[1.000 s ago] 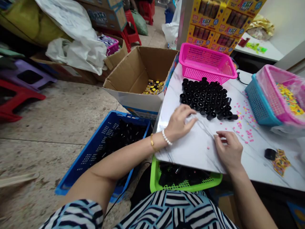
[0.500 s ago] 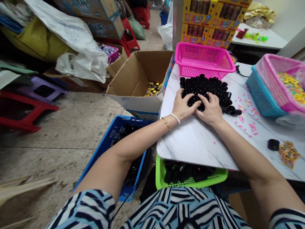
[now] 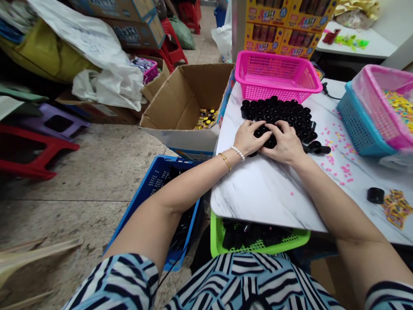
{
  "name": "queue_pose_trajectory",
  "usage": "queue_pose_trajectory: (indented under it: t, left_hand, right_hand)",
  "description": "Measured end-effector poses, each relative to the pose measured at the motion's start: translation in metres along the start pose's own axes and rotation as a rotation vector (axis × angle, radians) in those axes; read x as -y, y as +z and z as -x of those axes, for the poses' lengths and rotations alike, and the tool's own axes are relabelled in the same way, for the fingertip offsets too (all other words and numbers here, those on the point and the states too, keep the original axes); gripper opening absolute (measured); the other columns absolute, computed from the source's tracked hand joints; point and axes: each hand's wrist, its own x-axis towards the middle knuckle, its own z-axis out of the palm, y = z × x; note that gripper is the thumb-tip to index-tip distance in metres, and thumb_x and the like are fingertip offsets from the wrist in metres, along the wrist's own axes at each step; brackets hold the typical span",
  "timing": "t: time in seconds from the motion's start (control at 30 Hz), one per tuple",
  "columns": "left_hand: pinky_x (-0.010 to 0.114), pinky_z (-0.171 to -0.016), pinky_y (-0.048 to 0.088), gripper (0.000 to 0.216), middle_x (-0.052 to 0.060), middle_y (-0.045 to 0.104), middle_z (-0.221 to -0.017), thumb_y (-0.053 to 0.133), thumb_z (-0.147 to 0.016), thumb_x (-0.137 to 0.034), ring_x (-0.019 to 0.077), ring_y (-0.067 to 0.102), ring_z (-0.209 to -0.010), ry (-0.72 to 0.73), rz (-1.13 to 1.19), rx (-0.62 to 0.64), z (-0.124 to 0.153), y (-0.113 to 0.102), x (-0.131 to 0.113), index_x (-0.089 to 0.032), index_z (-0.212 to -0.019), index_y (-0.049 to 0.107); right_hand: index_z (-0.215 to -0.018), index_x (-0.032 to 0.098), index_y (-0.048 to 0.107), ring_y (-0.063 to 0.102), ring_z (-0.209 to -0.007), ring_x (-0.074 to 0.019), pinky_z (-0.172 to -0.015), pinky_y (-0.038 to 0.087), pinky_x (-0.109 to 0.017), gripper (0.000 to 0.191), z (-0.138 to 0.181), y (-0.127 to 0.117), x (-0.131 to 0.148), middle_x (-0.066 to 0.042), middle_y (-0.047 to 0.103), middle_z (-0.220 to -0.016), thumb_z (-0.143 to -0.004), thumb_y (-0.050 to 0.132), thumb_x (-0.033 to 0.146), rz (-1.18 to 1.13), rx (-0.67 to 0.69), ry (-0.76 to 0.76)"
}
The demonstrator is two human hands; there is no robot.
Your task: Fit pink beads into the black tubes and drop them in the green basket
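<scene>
Slightly glossy black cylinders (image 3: pixel 284 112), seemingly smooth plastic though too small here to be sure, contrast with a smooth white worktop (image 3: pixel 258 189) veined like marble. Shiny moulded plastic forms the pink basket (image 3: pixel 274 91) and the lime-green basket (image 3: pixel 214 237), while the open carton (image 3: pixel 183 94) is matt cardboard. A bangle (image 3: pixel 225 161) gleams like polished metal; the floor (image 3: pixel 100 161) looks rough and stone-like.

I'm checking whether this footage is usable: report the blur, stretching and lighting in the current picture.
Head view, middle: left hand and right hand look fairly clear; head view, left side: the red stool looks soft and stretched, perhaps from a wide lens; head view, table: the black cylinders are so dark that many run together, against the bright tabletop.
</scene>
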Motion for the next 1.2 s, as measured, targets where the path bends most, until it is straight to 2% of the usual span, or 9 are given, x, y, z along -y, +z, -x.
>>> queue_pose_trajectory:
  t: [0.17, 0.4, 0.53, 0.7, 0.87, 0.97, 1.07, 1.13, 1.2]
  left_hand:
    - [0.041, -0.113, 0.054, 0.041, 0.012, 0.075, -0.127, 0.076, -0.092, -0.030, 0.0243, 0.069, -0.120, -0.013, 0.073, 0.004, 0.023, -0.002, -0.013, -0.016, -0.130, 0.071]
    - [0.045, -0.110, 0.057, 0.038, 0.010, 0.072, -0.125, 0.070, -0.089, -0.022, 0.0248, 0.068, -0.120, 0.082, 0.186, 0.034, 0.134, -0.041, -0.044, -0.019, -0.126, 0.064]
    - [0.046, -0.111, 0.056, 0.042, 0.010, 0.070, -0.127, 0.070, -0.089, -0.020, 0.0246, 0.066, -0.123, 0.053, 0.211, 0.017, 0.169, -0.053, -0.054, -0.021, -0.130, 0.063]
    - [0.050, -0.116, 0.053, 0.049, 0.015, 0.066, -0.133, 0.071, -0.088, -0.026, 0.0276, 0.062, -0.129, 0.036, 0.151, -0.067, 0.164, -0.047, -0.054, -0.017, -0.135, 0.060]
    - [0.048, -0.115, 0.053, 0.047, 0.013, 0.068, -0.134, 0.071, -0.094, -0.036, 0.0261, 0.064, -0.128, 0.000, 0.219, -0.073, 0.165, -0.046, -0.053, -0.018, -0.136, 0.060]
    - [0.047, -0.113, 0.053, 0.051, 0.014, 0.069, -0.137, 0.071, -0.097, -0.046, 0.0260, 0.066, -0.128, -0.073, 0.301, -0.064, 0.166, -0.052, -0.051, -0.019, -0.139, 0.060]
    - [0.044, -0.110, 0.055, 0.051, 0.014, 0.071, -0.137, 0.066, -0.101, -0.052, 0.0253, 0.068, -0.127, -0.144, 0.387, 0.010, 0.154, -0.063, -0.047, -0.020, -0.141, 0.062]
    - [0.041, -0.106, 0.057, 0.045, 0.013, 0.074, -0.133, 0.060, -0.104, -0.050, 0.0236, 0.070, -0.124, -0.163, 0.427, 0.091, 0.138, -0.072, -0.042, -0.020, -0.138, 0.067]
    - [0.039, -0.105, 0.057, 0.037, 0.010, 0.076, -0.130, 0.057, -0.105, -0.043, 0.0218, 0.071, -0.121, -0.119, 0.411, 0.176, 0.119, -0.081, -0.036, -0.021, -0.131, 0.073]
  right_hand:
    - [-0.149, 0.022, 0.062, 0.060, -0.122, -0.0402, -0.103, 0.057, -0.059, 0.085, 0.018, -0.004, 0.010, -0.018, 0.055, -0.144, -0.075, 0.085, 0.058, -0.114, 0.003, -0.060]
    - [-0.144, 0.022, 0.062, 0.056, -0.126, -0.0401, -0.099, 0.061, -0.059, 0.070, 0.118, -0.032, 0.077, -0.019, 0.060, -0.144, -0.084, 0.081, 0.052, -0.142, 0.066, -0.112]
    - [-0.147, 0.021, 0.061, 0.055, -0.129, -0.0398, -0.102, 0.062, -0.057, 0.069, 0.145, -0.037, 0.095, -0.018, 0.061, -0.145, -0.088, 0.079, 0.051, -0.127, 0.055, -0.141]
    - [-0.159, 0.026, 0.054, 0.046, -0.148, -0.0451, -0.118, 0.051, -0.065, 0.078, 0.139, -0.028, 0.082, -0.017, 0.057, -0.155, -0.089, 0.080, 0.048, -0.138, -0.052, -0.178]
    - [-0.169, 0.034, 0.037, 0.035, -0.163, -0.0421, -0.128, 0.039, -0.070, 0.088, 0.136, -0.035, 0.075, -0.011, 0.030, -0.179, -0.092, 0.079, 0.044, -0.265, -0.036, -0.245]
    - [-0.169, 0.036, 0.038, 0.035, -0.163, -0.0427, -0.127, 0.041, -0.069, 0.091, 0.142, -0.049, 0.067, -0.009, 0.022, -0.182, -0.091, 0.082, 0.048, -0.279, -0.090, -0.212]
    - [-0.161, 0.034, 0.052, 0.052, -0.152, -0.0422, -0.117, 0.053, -0.065, 0.078, 0.155, -0.064, 0.050, -0.012, 0.039, -0.175, -0.090, 0.084, 0.041, -0.245, -0.239, -0.091]
    - [-0.150, 0.033, 0.065, 0.066, -0.136, -0.0373, -0.105, 0.060, -0.058, 0.060, 0.169, -0.071, 0.038, -0.012, 0.061, -0.158, -0.093, 0.082, 0.032, -0.238, -0.298, -0.001]
    - [-0.136, 0.032, 0.074, 0.074, -0.117, -0.0308, -0.092, 0.064, -0.048, 0.043, 0.186, -0.075, 0.030, -0.009, 0.075, -0.138, -0.095, 0.078, 0.024, -0.266, -0.287, 0.087]
